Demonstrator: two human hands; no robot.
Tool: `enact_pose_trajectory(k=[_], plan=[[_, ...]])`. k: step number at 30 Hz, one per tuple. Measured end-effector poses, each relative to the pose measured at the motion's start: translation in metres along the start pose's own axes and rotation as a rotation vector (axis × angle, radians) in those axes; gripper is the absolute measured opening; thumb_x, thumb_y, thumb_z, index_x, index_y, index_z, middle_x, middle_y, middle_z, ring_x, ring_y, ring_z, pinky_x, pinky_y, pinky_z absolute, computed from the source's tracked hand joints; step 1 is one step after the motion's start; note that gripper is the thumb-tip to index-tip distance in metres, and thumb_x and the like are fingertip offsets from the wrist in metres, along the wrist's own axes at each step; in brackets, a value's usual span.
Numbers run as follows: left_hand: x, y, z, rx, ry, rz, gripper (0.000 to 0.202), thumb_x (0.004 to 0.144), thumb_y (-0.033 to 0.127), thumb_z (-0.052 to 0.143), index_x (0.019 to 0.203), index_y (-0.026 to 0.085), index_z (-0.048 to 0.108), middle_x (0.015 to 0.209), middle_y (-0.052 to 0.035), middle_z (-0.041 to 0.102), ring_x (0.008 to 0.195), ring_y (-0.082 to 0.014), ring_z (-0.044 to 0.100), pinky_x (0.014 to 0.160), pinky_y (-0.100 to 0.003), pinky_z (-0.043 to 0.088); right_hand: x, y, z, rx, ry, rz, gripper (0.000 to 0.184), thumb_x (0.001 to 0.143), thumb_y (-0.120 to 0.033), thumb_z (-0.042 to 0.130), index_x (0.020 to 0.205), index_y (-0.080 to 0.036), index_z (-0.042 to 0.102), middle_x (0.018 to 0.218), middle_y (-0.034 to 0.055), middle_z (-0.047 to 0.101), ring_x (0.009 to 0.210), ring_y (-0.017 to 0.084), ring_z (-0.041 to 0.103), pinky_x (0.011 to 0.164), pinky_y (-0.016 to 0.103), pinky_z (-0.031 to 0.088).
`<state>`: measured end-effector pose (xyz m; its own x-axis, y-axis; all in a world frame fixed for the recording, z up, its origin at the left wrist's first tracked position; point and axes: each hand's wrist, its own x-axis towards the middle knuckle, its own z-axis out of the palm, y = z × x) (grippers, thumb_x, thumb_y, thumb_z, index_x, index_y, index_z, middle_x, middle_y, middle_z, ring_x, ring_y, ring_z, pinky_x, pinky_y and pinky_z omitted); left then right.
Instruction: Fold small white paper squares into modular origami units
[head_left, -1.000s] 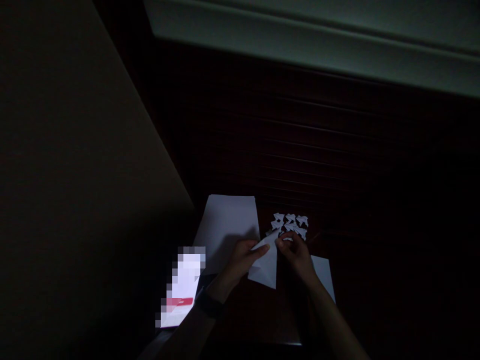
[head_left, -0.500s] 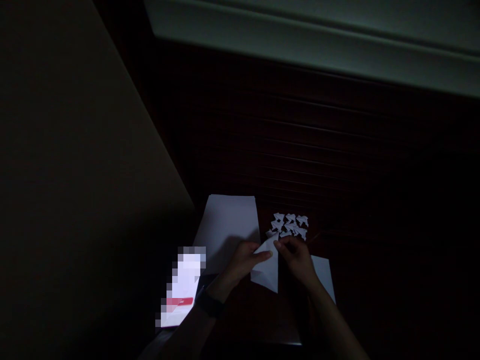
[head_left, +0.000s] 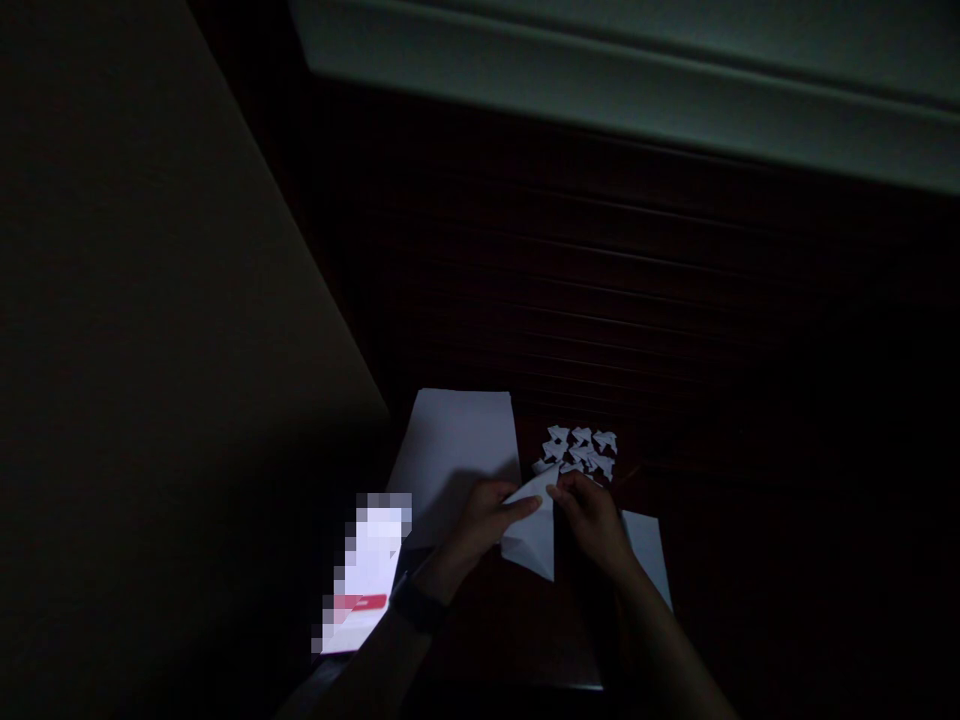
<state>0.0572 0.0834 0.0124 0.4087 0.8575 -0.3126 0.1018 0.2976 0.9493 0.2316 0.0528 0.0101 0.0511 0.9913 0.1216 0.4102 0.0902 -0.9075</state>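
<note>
In dim light, my left hand [head_left: 487,520] and my right hand [head_left: 592,515] both pinch a folded white paper sheet [head_left: 534,538] above a dark wooden table [head_left: 525,630]. The fingers of each hand are closed on the paper's upper edge, near its pointed top. Just beyond my hands lies a cluster of several small folded white paper shapes [head_left: 579,450].
A stack of white paper [head_left: 454,450] lies to the left of my hands. Another white sheet [head_left: 651,560] shows under my right wrist. A lit phone screen [head_left: 364,580] glows at the left. Dark wooden slats [head_left: 637,280] rise behind.
The folded paper has shifted slightly between my fingers; both hands stay in nearly the same place.
</note>
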Motion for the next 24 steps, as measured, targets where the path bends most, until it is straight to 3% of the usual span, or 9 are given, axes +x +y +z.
enact_pose_trajectory(k=[10, 14, 17, 24], plan=[[-0.0024, 0.0008, -0.0011, -0.078, -0.014, -0.043, 0.035, 0.064, 0.046, 0.067, 0.069, 0.011, 0.064, 0.059, -0.0004, 0.058, 0.049, -0.0107, 0.05, 0.045, -0.021, 0.033, 0.0008, -0.0031, 0.0007, 0.116, 0.022, 0.081, 0.024, 0.079, -0.042, 0.056, 0.076, -0.018, 0.056, 0.071, 0.0013, 0.059, 0.067, 0.016, 0.054, 0.063, 0.025, 0.041], [-0.0057, 0.0021, -0.002, -0.183, -0.077, -0.077, 0.033, 0.065, 0.044, 0.068, 0.072, 0.012, 0.064, 0.062, -0.002, 0.061, 0.05, -0.011, 0.052, 0.047, -0.022, 0.034, -0.0026, -0.0045, -0.0023, 0.304, -0.132, 0.188, 0.026, 0.074, -0.043, 0.063, 0.076, -0.018, 0.056, 0.064, -0.0002, 0.059, 0.058, 0.014, 0.055, 0.055, 0.024, 0.042], [-0.0068, 0.0019, -0.0028, -0.232, -0.129, -0.079, 0.031, 0.065, 0.041, 0.069, 0.072, 0.011, 0.065, 0.061, -0.002, 0.061, 0.049, -0.0099, 0.051, 0.046, -0.021, 0.034, -0.0048, -0.0037, -0.0053, 0.326, -0.229, 0.2, 0.027, 0.075, -0.042, 0.062, 0.068, -0.016, 0.06, 0.059, 0.0004, 0.06, 0.055, 0.013, 0.054, 0.053, 0.024, 0.041], [-0.0075, 0.0047, -0.0035, -0.166, -0.126, -0.084, 0.032, 0.063, 0.041, 0.07, 0.074, 0.012, 0.066, 0.064, -0.0025, 0.061, 0.052, -0.0107, 0.052, 0.047, -0.021, 0.035, -0.0032, 0.0008, -0.0075, 0.27, -0.227, 0.174, 0.03, 0.075, -0.042, 0.062, 0.062, -0.015, 0.063, 0.058, 0.001, 0.061, 0.054, 0.013, 0.054, 0.054, 0.024, 0.04]])
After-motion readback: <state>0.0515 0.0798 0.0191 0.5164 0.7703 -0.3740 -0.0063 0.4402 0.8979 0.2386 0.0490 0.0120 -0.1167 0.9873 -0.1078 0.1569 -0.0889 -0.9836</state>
